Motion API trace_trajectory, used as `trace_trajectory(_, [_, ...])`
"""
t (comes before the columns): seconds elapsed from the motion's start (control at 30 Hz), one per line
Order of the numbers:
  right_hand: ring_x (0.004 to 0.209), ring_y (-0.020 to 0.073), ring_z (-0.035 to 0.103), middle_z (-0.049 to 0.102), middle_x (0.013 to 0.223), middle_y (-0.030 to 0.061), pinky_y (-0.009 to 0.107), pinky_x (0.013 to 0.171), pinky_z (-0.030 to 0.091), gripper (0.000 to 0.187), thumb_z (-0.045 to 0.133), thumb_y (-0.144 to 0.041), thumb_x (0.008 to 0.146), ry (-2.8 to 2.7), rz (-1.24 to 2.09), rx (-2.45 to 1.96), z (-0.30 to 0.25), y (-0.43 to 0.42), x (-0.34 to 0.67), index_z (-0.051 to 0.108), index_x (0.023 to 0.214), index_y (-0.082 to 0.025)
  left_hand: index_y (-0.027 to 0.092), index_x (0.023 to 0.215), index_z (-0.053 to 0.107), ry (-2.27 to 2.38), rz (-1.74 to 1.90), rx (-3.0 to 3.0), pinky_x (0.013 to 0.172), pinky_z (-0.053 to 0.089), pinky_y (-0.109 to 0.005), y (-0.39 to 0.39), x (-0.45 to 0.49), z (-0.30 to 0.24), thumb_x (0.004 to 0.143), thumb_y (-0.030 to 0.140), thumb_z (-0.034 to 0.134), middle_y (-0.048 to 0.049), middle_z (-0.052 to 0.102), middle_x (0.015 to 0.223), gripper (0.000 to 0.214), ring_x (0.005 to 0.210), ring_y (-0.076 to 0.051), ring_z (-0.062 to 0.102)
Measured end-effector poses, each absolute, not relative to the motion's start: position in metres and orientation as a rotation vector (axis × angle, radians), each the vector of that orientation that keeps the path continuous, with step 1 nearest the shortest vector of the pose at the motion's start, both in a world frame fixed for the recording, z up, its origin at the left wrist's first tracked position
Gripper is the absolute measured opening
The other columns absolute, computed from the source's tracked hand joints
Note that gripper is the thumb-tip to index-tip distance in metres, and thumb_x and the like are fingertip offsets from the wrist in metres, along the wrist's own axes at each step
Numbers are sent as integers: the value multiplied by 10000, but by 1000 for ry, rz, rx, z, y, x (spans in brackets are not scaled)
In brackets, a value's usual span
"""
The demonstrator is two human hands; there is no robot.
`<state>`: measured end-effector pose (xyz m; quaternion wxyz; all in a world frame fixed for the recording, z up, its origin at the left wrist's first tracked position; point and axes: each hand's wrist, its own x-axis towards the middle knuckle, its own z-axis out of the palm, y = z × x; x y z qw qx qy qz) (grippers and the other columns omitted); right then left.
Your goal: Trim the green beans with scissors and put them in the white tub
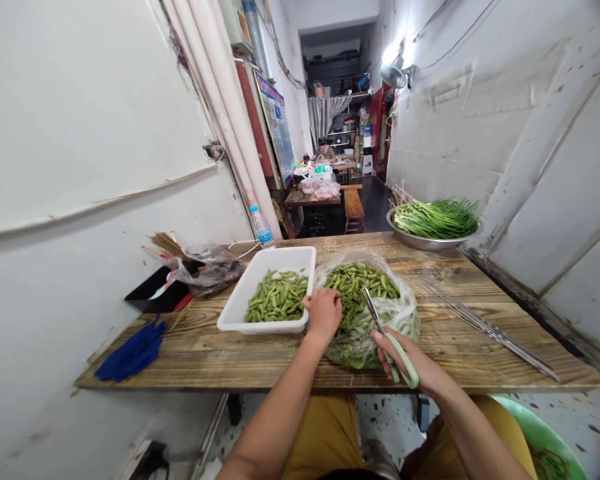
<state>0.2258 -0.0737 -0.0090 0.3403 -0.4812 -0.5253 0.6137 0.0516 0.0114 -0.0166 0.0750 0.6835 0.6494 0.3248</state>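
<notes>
My right hand (405,357) grips a pair of scissors (403,360) with pale green handles, the metal blades pointing up and away over a clear plastic bag (407,313). Green soybean pods (363,280) fill the bag, which stands open at the top. My left hand (325,312) is at the bag's left edge, beside the right wall of a white plastic tray (235,310). Its fingers are curled, and whatever is between them is hidden. More pods (277,297) lie loose in the tray, mostly toward its near right part.
Metal skewers (495,330) lie on the wooden table (260,363) at right. Behind them stands a metal bowl (433,241) of green stalks. At left are a blue cloth (133,350), a black box (155,293) and plastic bags; a water bottle (263,230) stands behind the tray. A person (324,152) sits far back.
</notes>
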Motion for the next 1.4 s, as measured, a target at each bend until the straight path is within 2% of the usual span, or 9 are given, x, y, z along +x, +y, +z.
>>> trace_trajectory(0.13, [389,62,431,445,541,-81,160,352,362,370,501,-573,782,-1420,1575,-1272,-15,-70,226,439,749,-210,185,872,679,1615,1043,1803,855,390,-350,2,49,-10,760,235,560,-43,699,878,172,831,-186,610])
trace_trajectory(0.23, [371,60,390,412,525,-88,161,336,346,349,528,-555,772,-1515,1509,-1285,-19,-68,227,481,809,-212,157,879,689,1358,1011,1711,781,443,-277,-3,46,-1,743,255,577,-48,705,896,201,827,-174,622])
trace_trajectory(0.37, [379,67,353,377,496,-86,172,351,316,337,526,-540,783,-1630,1415,-1295,-14,-69,230,519,852,-210,140,880,695,1285,925,1723,773,448,-264,-9,44,13,732,263,586,-39,711,862,222,802,-169,621])
trace_trajectory(0.53, [538,104,433,469,581,-40,205,496,355,327,545,-507,784,-1828,1106,-1274,-2,-70,236,572,747,-184,132,836,701,1242,865,1741,756,441,-264,-9,41,18,718,242,587,-37,708,816,197,785,-172,608])
trace_trajectory(0.6, [537,108,432,460,564,-42,211,499,346,345,532,-517,787,-1848,1077,-1291,-2,-69,238,576,717,-182,132,815,699,1194,861,1694,745,434,-260,-8,40,15,700,241,609,-33,701,791,182,767,-165,599])
trace_trajectory(0.77, [388,75,352,376,484,-82,198,388,296,352,533,-555,770,-1651,1303,-1327,-6,-67,238,530,791,-204,129,802,638,1003,996,1299,655,423,-228,-5,41,9,631,277,704,-16,654,715,236,647,-110,570])
trace_trajectory(0.9, [449,86,415,414,586,-74,202,402,368,364,492,-576,792,-1469,1528,-1224,-7,-71,233,463,882,-224,142,769,528,844,1100,885,580,448,-218,-6,47,10,567,258,771,9,609,645,336,541,-77,557])
trace_trajectory(1.07, [504,87,449,448,644,-56,208,455,415,366,435,-580,825,-1450,1594,-1161,-10,-76,227,425,778,-217,150,811,499,801,1233,741,663,508,-279,-11,59,9,525,189,789,25,608,632,409,607,-121,626])
trace_trajectory(1.4, [426,68,453,466,598,-58,190,402,388,405,419,-592,827,-1430,1569,-1193,-14,-74,222,426,707,-205,157,655,457,835,1367,707,639,463,-240,-21,74,3,531,187,768,-2,651,625,336,686,-151,655])
